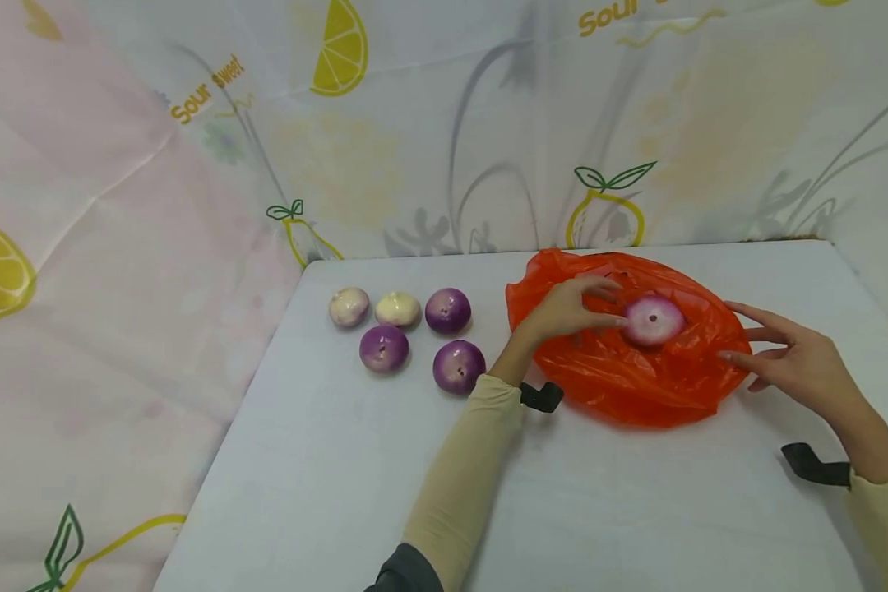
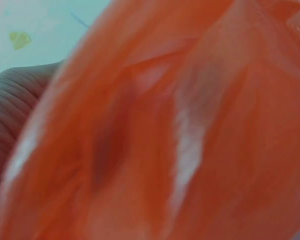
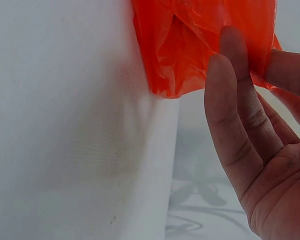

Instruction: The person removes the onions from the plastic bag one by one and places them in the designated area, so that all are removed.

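Note:
In the head view an orange-red plastic bag (image 1: 614,395) lies crumpled on the table, and a purple-and-white onion (image 1: 654,321) shows at its opening. My left hand (image 1: 573,311) reaches over the bag from the left, fingers spread, with the thumb tip at the onion's left side. In the left wrist view the bag (image 2: 250,150) covers most of that hand's fingers. On the right, my right hand (image 1: 807,362) holds the bag's edge between thumb and fingers. The right wrist view shows its fingers (image 3: 222,100) against the thin plastic.
Several peeled onions stand left of the bag: two pale ones (image 1: 397,310) at the back, and purple ones (image 1: 447,312) beside and in front. The white table (image 1: 326,493) ends at a lemon-print cloth (image 1: 429,148) behind and at the left.

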Demonstrator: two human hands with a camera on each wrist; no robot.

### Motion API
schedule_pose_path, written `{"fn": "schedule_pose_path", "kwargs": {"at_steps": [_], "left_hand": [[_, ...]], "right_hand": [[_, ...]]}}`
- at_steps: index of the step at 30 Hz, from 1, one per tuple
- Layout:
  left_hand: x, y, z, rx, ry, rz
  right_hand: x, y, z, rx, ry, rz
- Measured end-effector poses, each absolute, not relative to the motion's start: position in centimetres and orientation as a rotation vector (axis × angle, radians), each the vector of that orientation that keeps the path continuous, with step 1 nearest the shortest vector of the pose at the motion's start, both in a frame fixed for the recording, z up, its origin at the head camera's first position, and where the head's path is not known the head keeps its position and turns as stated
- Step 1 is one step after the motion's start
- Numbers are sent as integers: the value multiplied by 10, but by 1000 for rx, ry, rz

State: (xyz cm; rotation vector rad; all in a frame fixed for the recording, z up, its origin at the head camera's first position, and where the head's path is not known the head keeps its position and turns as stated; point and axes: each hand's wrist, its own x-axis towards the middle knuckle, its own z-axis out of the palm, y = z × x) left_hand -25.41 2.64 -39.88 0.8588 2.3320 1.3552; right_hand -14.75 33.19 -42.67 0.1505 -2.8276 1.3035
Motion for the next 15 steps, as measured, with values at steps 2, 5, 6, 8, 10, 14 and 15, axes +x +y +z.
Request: {"fn": "schedule_pose_path", "kwargs": {"at_steps": [2,5,6,8,10,14,15], "left_hand": [[-255,30,-400,821,2317,1340],[-257,35,-403,772,2311,1303],[-257,36,-403,764,2306,1297],[-258,38,-405,755,2308,1272],[-259,41,-406,766,2311,1252],[-261,45,-410,809,2343,1202],[-262,46,-411,821,2354,1188]], "right_hand": [[-148,332,-427,145,-2827,1304],[-148,332,-426,139,-2827,1306],[-148,332,-426,140,-2826,1305],[-147,332,-426,144,-2826,1306],[-147,332,-426,150,-2826,1302],[-147,332,-427,160,-2822,1305],[-147,332,-427,161,-2823,1302]]}}
